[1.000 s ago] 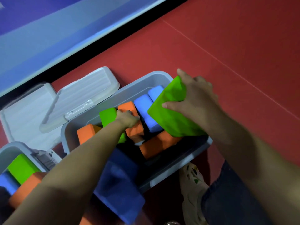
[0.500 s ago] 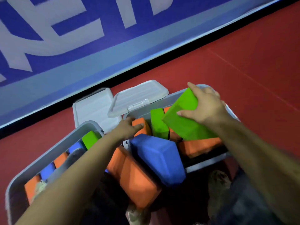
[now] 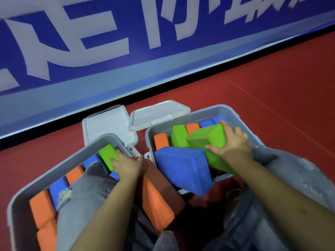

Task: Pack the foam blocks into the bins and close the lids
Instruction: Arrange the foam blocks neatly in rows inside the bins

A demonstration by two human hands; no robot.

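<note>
Two grey bins stand open side by side, the left bin (image 3: 54, 166) and the right bin (image 3: 223, 108), both holding several orange, blue and green foam blocks. My right hand (image 3: 233, 144) grips a large green block (image 3: 203, 140) tilted over the right bin's blocks. At the left bin's far corner my left hand (image 3: 127, 166) has its fingers curled over a small green block (image 3: 107, 153). A big blue block (image 3: 181, 171) and a big orange block (image 3: 157, 201) lie loose between the bins, close to me.
Both white lids, the left lid (image 3: 107, 124) and the right lid (image 3: 157, 113), are swung back toward a blue banner wall (image 3: 126, 42). My knees in grey jeans (image 3: 87, 194) cover part of the left bin. Red floor (image 3: 281, 87) stretches right.
My left hand has left the orange block in the right bin and moved onto the green block in the left bin. The right hand keeps its hold on the large green block. The view tilted up.
</note>
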